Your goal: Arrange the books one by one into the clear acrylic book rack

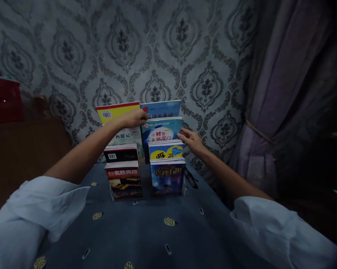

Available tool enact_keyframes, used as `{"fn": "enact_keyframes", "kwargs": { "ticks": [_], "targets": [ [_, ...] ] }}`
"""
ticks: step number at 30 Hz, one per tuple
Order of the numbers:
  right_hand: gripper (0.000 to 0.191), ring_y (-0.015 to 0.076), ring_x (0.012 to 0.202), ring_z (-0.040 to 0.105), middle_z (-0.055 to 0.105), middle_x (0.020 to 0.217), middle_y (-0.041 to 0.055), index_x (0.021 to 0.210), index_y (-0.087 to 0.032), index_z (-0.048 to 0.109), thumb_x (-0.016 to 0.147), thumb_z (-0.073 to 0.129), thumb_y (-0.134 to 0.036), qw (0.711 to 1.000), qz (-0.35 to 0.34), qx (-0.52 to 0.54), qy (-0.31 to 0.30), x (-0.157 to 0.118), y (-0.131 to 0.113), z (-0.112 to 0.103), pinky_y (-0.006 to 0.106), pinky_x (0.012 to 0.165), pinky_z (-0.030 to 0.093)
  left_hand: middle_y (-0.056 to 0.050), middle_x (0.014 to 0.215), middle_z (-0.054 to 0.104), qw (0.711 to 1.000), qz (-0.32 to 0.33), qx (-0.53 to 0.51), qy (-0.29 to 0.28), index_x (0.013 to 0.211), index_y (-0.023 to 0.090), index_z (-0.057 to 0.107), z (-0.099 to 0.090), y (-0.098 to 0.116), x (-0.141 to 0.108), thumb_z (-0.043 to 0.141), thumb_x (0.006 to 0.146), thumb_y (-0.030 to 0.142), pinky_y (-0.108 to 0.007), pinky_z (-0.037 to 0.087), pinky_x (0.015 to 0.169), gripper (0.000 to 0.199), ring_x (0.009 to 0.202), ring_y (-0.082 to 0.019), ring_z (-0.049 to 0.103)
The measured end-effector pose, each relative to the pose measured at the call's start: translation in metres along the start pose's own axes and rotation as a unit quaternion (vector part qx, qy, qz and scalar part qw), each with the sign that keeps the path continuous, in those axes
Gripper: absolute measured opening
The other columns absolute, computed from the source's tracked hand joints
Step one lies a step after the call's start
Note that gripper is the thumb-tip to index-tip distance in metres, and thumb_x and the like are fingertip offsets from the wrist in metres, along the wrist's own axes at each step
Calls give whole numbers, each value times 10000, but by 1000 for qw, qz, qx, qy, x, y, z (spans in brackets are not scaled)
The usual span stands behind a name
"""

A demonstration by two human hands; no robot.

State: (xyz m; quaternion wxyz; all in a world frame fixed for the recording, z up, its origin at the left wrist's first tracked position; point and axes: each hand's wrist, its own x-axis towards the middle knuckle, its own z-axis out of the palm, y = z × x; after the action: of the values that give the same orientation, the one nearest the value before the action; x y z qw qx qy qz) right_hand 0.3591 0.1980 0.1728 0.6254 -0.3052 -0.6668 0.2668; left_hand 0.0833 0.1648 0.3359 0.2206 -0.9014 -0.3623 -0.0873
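Note:
My left hand (pixel 136 117) is closed at the top left corner of a light blue children's book (pixel 163 129). At its right edge, the fingers of my right hand (pixel 193 141) grip the same book. It stands in the right row, in front of a taller blue book (pixel 168 108). Lower books stand before it: one with a yellow and blue cover (pixel 157 151) and a dark blue one (pixel 168 179) at the front. The left row has a yellow book (pixel 119 111), a pale book (pixel 123 136), a black one (pixel 120 155) and a red-topped one (pixel 123 183).
The books stand in a stepped rack (pixel 112 195) on a dark blue patterned cloth (pixel 146 231). Black-framed glasses (pixel 193 181) lie right of it. Patterned wallpaper (pixel 182 48) rises behind, with a tied curtain (pixel 258 123) at right and a red bag (pixel 4 99) at left.

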Motion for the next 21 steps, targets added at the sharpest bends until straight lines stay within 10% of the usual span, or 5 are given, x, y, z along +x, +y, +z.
{"fn": "enact_keyframes", "kwargs": {
  "ticks": [21],
  "targets": [
    [530,254,929,704,767,1083,42,1110,-222,731,726,735,-588,1000,11,15,-20,-6,-7,4,389,857,569,-52,855,729,1000,10,13,-9,924,172,751,-11,8,-4,537,839,196,-264,417,726,231,791,-185,632]
  ]
}}
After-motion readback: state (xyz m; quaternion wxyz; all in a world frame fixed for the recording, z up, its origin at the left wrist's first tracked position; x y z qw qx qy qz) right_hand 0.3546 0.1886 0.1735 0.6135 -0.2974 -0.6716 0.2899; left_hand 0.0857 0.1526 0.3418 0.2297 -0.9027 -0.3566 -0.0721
